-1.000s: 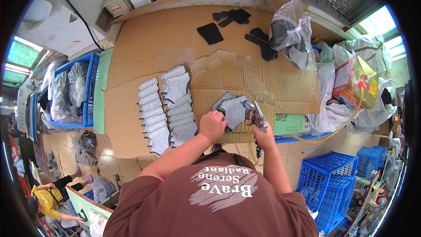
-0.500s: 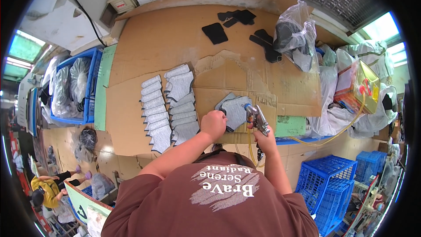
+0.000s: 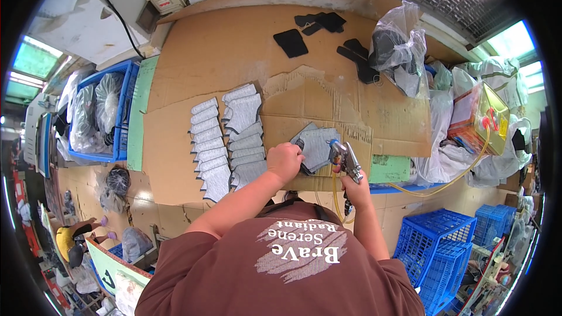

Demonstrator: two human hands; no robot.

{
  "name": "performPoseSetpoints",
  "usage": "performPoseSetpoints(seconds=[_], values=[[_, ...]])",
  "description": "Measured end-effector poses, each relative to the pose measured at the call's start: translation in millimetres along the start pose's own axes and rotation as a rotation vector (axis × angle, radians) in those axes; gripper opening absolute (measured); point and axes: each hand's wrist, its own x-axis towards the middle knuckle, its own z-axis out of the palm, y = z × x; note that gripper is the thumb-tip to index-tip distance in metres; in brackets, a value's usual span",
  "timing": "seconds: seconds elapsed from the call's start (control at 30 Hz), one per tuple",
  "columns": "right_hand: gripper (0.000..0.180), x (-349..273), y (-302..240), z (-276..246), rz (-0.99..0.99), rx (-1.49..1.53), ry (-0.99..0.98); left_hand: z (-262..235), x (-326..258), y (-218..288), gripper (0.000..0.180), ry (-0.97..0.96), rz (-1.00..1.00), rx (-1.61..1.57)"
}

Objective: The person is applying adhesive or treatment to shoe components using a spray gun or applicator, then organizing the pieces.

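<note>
In my right hand (image 3: 355, 188) is a metal spray gun (image 3: 350, 162) with a blue tip, the fingers wrapped round its handle. The nozzle points left over a small stack of grey fabric pieces (image 3: 319, 147) with dark undersides. My left hand (image 3: 284, 162) is closed at the left edge of that stack, pinching the edge of a piece; the fingertips are partly hidden. To the left, two columns of overlapping grey fabric pieces (image 3: 211, 151) lie on the cardboard. A yellow hose (image 3: 335, 198) hangs below the gun.
Cardboard (image 3: 222, 47) covers the table. Black fabric pieces (image 3: 291, 43) and a clear plastic bag (image 3: 398, 50) lie at the far side. A yellowish can (image 3: 481, 120) with a hose stands right. Blue crates (image 3: 436, 228) are at lower right, another blue crate (image 3: 122, 114) left. A person (image 3: 69, 243) is at lower left.
My left hand has shifted slightly at the stack's edge. The spray gun stays over the stack almost unmoved. The person at lower left has bent over. The whole view has shifted a little.
</note>
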Motion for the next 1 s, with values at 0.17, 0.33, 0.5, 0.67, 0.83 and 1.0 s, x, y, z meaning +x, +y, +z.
performPoseSetpoints(seconds=[0.17, 0.33, 0.5, 0.67, 0.83, 1.0], values=[[0.031, -1.8, -4.7, 3.8, -0.007, 0.023, 0.004, 1.4, -2.9, -0.3, 0.015, 0.088, 0.165, 0.079], [0.033, -3.3, -7.1, 4.5, 0.057, 0.033, 0.003, 6.1, -1.4, -12.3, 0.013, 0.258, 0.246, 0.059], [0.038, -5.1, -4.7, 5.8, -0.015, 0.041, 0.007, -26.9, 16.7, -99.5, 0.010, 0.449, -0.238, -0.480], [0.039, -1.9, 0.8, 5.8, -0.042, 0.040, -0.026, -58.8, 11.9, -139.2, 0.011, 0.349, -0.459, -0.531], [0.032, -0.9, -4.4, 6.8, 0.006, 0.014, -0.059, -59.8, 11.2, -151.9, 0.015, 0.372, -0.443, -0.294], [0.034, 0.4, -8.6, 9.1, 0.009, 0.030, -0.046, -65.7, 4.1, -106.6, 0.023, 0.415, -0.228, 0.306]])
